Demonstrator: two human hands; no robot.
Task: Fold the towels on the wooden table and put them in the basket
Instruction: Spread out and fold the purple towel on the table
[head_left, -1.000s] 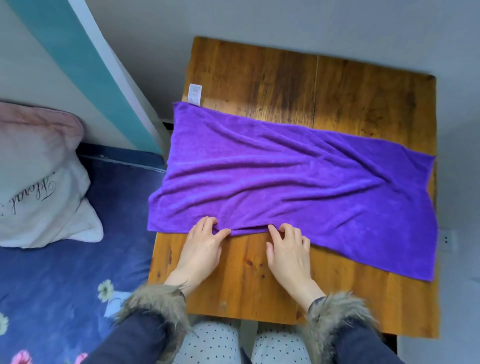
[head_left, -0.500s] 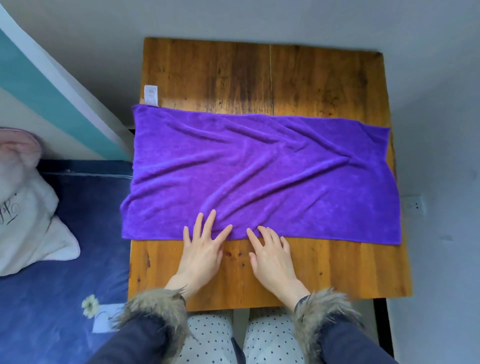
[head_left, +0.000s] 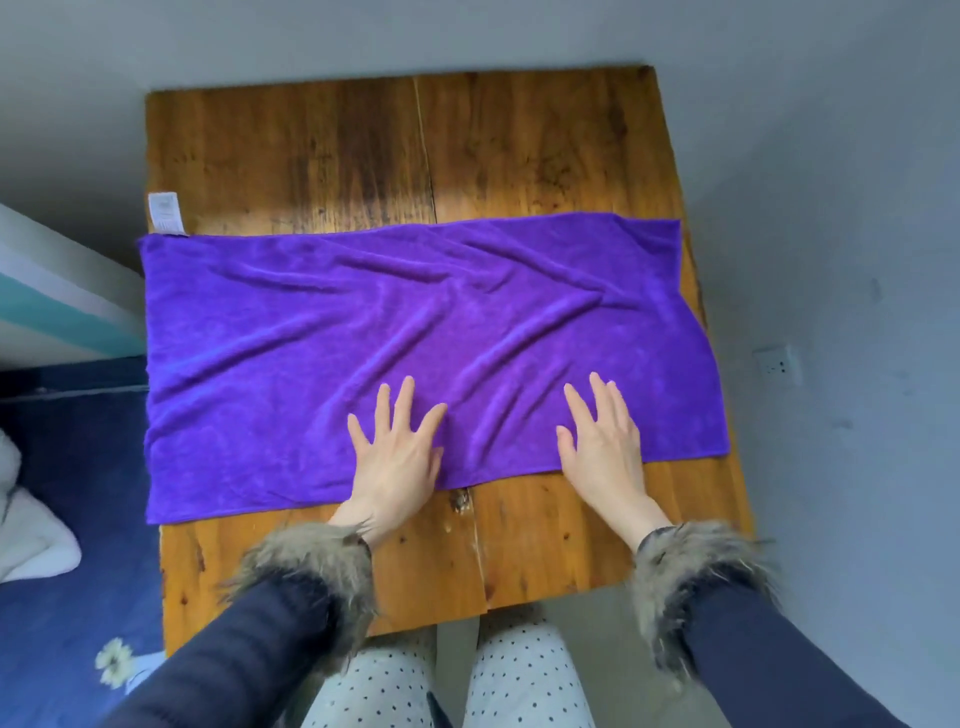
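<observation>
my left hand (head_left: 397, 457) and right hand (head_left: 605, 441): flat, fingers straight, grasping nothing | rumpled purple terry towel (head_left: 415, 332) mid-frame on wooden worktop (head_left: 322, 156) | risk: wrinkles skew fold

White pillow (head_left: 31, 525), wall socket (head_left: 777, 365)

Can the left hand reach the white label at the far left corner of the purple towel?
Probably yes: the left hand lies flat on the purple towel, and nothing stands between it and the white label.
</observation>
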